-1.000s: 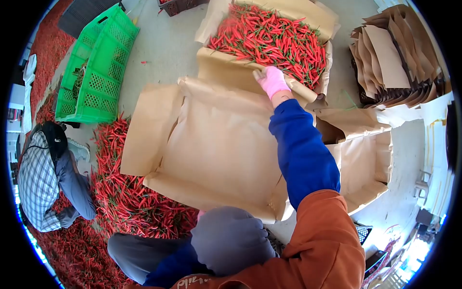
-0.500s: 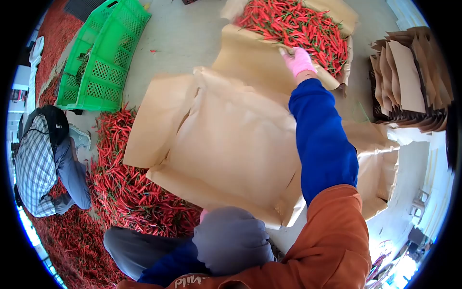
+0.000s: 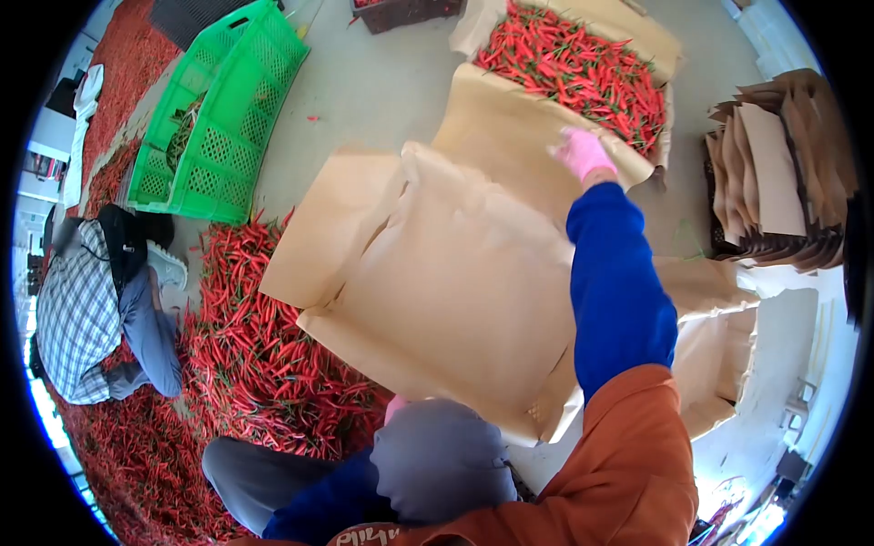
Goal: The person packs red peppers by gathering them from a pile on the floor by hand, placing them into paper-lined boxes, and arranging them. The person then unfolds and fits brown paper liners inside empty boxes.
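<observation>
My right hand (image 3: 584, 153), in a pink glove, is stretched forward over the brown paper flap (image 3: 496, 118) of a box filled with red chili peppers (image 3: 578, 68). Motion smears its fingers, so I cannot make out whether they touch the paper. Only a pink bit of my left hand (image 3: 394, 406) shows behind my grey-covered knee, beside the chili pile (image 3: 273, 355); its fingers are hidden. Between my arms and the filled box sits a paper-lined box (image 3: 455, 273) with nothing inside, its left flap folded outward.
A green plastic crate (image 3: 218, 118) lies on its side at upper left. A crouching person in a checked shirt (image 3: 82, 300) is at far left by the chilies. Folded brown paper liners (image 3: 774, 173) stand stacked at right. Another paper-lined box (image 3: 719, 346) is beside my right arm.
My right hand has come off the filled box's paper edge and moved slightly back toward me. The whole view has shifted a little right and down.
</observation>
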Demonstrator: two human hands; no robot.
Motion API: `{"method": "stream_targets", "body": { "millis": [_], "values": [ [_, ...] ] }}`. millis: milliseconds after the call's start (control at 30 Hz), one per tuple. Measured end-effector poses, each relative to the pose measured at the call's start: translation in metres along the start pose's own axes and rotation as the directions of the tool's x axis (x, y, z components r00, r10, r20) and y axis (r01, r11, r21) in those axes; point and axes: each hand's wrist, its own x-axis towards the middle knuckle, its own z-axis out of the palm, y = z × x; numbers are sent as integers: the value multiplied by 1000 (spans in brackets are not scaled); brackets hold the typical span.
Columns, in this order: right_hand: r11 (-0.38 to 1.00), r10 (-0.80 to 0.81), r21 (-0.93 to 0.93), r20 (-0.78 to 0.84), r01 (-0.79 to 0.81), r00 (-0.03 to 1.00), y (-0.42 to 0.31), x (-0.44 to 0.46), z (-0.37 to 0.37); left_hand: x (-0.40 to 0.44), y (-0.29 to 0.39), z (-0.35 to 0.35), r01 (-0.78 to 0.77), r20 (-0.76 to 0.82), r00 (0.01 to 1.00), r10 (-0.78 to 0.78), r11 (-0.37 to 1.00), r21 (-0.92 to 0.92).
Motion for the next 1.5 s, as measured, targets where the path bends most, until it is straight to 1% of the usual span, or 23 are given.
{"method": "stream_targets", "body": {
  "millis": [33,67,167,200,300,333,433,500,533,633,700,767,867,967,1100,1133,1167,1233,1267,1333,1400,1433,1500],
  "values": [
    [897,240,357,102,-260,966,-6,-5,5,2,0,-2,-18,-24,1000,18,1000,0],
    [610,402,625,285,-487,870,-11,-9,6,6,0,-5,-41,-49,998,41,999,-1],
    [940,135,317,-5,-126,991,-12,-32,-6,30,-11,-15,-107,-120,987,105,994,-9],
    [958,37,288,-97,-7,995,-53,-68,-33,38,-16,-20,-116,-135,984,114,993,-10],
    [868,-50,464,-275,178,960,-61,-102,-47,61,-30,-33,-5,-171,985,0,1000,-30],
    [887,-84,411,-308,212,948,-65,-118,-51,63,-23,-29,4,-162,987,-15,998,-68],
    [961,-36,245,-353,129,935,-54,-172,-51,62,-9,-24,-51,-112,993,26,974,-222],
    [993,-37,-117,-414,-12,910,-42,-212,-54,65,-14,-33,-39,-156,988,6,976,-214],
    [952,-40,-290,-440,-100,897,-34,-235,-55,68,-13,-35,-16,-169,986,-15,983,-181],
    [856,133,-397,-451,-332,883,3,-308,-45,71,-10,-28,-46,-128,992,18,975,-217],
    [757,504,-235,-383,-610,774,4,-351,-37,71,-9,-26,-46,-133,991,21,980,-193],
    [720,689,118,-2,-684,725,66,-372,-22,75,-10,-25,-95,-148,986,71,981,-166],
    [644,471,579,215,-500,856,29,-385,-27,70,17,-14,-150,-99,985,139,982,-117],
    [579,486,655,203,-487,850,-14,-383,-42,60,37,-13,-217,-158,967,200,971,-98],
    [535,420,697,271,-478,866,1,-368,-48,29,53,-27,-284,-179,951,252,942,-182],
    [735,353,592,83,-331,932,41,-350,-40,21,59,-27,-315,-165,945,283,924,-216],
    [669,355,693,19,-268,935,51,-331,-43,15,65,-27,-345,-155,937,314,905,-250],
    [745,393,614,-90,-260,915,54,-286,-61,9,73,-30,-381,-173,922,346,889,-253],
    [738,415,614,-88,-278,906,102,-251,-46,8,77,-32,-380,-180,922,342,887,-262],
    [531,486,784,29,-322,873,125,-209,-45,12,80,-38,-408,-184,911,368,869,-280],
    [873,442,272,-87,-406,893,137,-185,-32,17,84,-50,-417,-201,906,372,864,-284],
    [913,398,-39,-123,-405,909,141,-179,-22,15,92,-44,-441,-197,895,400,859,-259],
    [940,156,-264,-234,-217,960,141,-179,8,19,98,-56,-435,-194,898,396,865,-251]
  ]
}}
